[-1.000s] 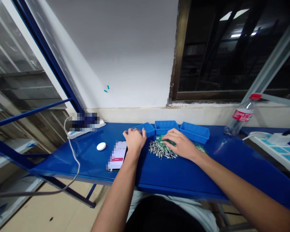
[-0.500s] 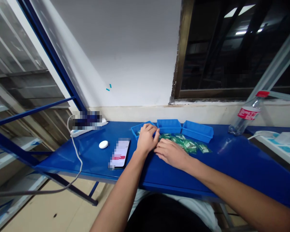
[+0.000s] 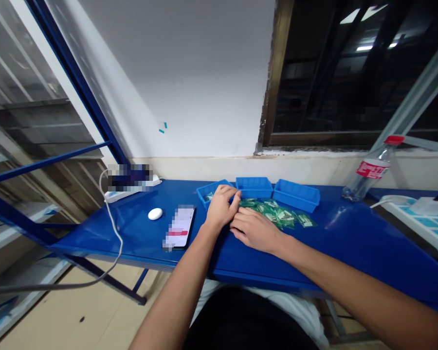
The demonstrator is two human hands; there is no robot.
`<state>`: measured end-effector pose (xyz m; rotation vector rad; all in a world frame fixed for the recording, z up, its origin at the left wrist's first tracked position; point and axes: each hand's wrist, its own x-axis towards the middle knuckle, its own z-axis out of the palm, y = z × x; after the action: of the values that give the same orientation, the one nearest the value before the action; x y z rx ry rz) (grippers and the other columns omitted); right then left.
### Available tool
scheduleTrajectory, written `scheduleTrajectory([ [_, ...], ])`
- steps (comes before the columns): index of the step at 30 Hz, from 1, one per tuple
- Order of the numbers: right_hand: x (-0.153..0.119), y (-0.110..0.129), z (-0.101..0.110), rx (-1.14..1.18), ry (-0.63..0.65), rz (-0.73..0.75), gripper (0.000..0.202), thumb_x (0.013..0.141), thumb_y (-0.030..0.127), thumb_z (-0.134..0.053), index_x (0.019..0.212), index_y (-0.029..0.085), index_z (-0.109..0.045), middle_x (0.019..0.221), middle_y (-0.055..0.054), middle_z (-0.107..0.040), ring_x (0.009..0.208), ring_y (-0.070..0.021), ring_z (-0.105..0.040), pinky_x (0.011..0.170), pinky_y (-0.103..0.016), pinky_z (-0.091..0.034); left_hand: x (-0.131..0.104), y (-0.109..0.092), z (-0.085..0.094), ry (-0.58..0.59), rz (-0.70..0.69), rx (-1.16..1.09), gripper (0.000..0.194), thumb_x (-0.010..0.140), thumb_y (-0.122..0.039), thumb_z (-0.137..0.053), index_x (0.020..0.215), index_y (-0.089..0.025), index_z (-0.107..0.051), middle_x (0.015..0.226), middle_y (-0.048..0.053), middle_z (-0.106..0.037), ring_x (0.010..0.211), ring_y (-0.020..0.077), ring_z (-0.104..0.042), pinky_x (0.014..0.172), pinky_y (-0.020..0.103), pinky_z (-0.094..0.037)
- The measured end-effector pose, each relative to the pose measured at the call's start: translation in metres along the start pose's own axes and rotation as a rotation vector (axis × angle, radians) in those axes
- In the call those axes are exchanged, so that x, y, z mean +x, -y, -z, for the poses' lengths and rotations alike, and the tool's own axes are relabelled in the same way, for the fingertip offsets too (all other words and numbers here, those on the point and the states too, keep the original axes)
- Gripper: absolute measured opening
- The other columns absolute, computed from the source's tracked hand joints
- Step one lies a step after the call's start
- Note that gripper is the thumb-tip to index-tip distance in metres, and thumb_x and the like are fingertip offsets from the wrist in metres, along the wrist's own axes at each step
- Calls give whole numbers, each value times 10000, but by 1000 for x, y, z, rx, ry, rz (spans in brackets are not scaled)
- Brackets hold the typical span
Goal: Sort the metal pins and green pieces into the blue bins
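- Snagging is my first worry: the green packets overlap loosely and look slick, so a sideways sweep of my right hand could drag several along or scatter them towards the bench's right end.
- My left hand sits right at the near side of the left blue bin; a careless knuckle might shove that bin towards the back edge.
- My left forearm runs close by the phone, so a low elbow could nudge it towards the front edge.
- The packets lie just past my right fingers, between them and the bins along the back edge.
- Both hands show curled, narrow fingers, nearly meeting; their undersides are hidden on my feed, so I can't tell whether they hold anything.
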<state>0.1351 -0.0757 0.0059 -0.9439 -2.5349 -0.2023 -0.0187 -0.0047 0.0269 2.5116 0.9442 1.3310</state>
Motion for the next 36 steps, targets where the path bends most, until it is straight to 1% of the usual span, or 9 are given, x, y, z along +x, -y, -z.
scheduleTrajectory([
  [3,1,3,-2,-14,1,-7,79,960,222,-611,966,196,-685,957,-75,-700,998,-253,-590,936,-408,-465,0,3,0,-20,5,2,280,1021,-299,-489,911,-204,-728,978,69,-731,1024,238,-604,1003,409,-467],
  [10,3,6,0,27,-9,-3,99,935,153,-604,1019,194,-637,1014,-71,-695,1014,-248,-587,934,-393,-471,0,5,0,-40,32,5,289,1023,-319,-488,915,-202,-729,971,69,-736,1015,237,-618,991,408,-471],
  [18,1,9,6,38,55,106,224,905,78,-591,1089,189,-655,1029,-95,-691,1041,-258,-609,943,-411,-494,-1,6,1,-35,36,-1,302,1028,-327,-480,913,-202,-730,973,68,-746,1005,233,-639,985,406,-479],
  [20,0,9,9,98,4,125,255,907,65,-569,1108,194,-658,1042,-92,-682,1032,-248,-617,938,-399,-506,-1,6,1,-45,35,-6,303,1030,-328,-481,917,-199,-731,974,65,-749,1000,229,-644,983,405,-482],
  [22,-2,5,14,205,-96,78,277,910,55,-542,1110,206,-660,1059,-84,-671,987,-223,-630,897,-366,-526,-1,4,1,-59,42,-11,306,1033,-337,-479,948,-196,-737,1005,69,-750,1017,228,-648,981,400,-488],
  [27,-7,-16,27,391,-454,-161,194,907,105,-570,991,227,-694,1036,-67,-672,947,-210,-655,842,-350,-544,-3,0,1,6,29,-37,281,1028,-322,-495,1101,-208,-741,1061,63,-757,1022,217,-669,958,378,-511],
  [29,-9,-25,30,401,-543,-256,147,916,157,-604,982,233,-712,1021,-63,-695,943,-221,-663,828,-359,-548,-3,-2,-2,60,8,-69,274,999,-288,-539,1193,-209,-715,1068,61,-757,987,210,-682,914,356,-533],
  [32,-11,-34,28,411,-604,-368,117,926,225,-645,990,240,-741,1004,-52,-732,875,-217,-674,790,-360,-552,-4,-4,-7,112,-25,-133,346,940,-235,-602,1273,-181,-675,1126,76,-753,957,200,-705,880,325,-555],
  [36,-12,-36,24,391,-602,-403,127,938,275,-650,1000,246,-757,997,-48,-752,868,-223,-685,809,-368,-555,-4,-4,-13,123,-12,-152,308,928,-227,-615,1215,-170,-710,1114,81,-770,928,202,-728,872,317,-565],
])
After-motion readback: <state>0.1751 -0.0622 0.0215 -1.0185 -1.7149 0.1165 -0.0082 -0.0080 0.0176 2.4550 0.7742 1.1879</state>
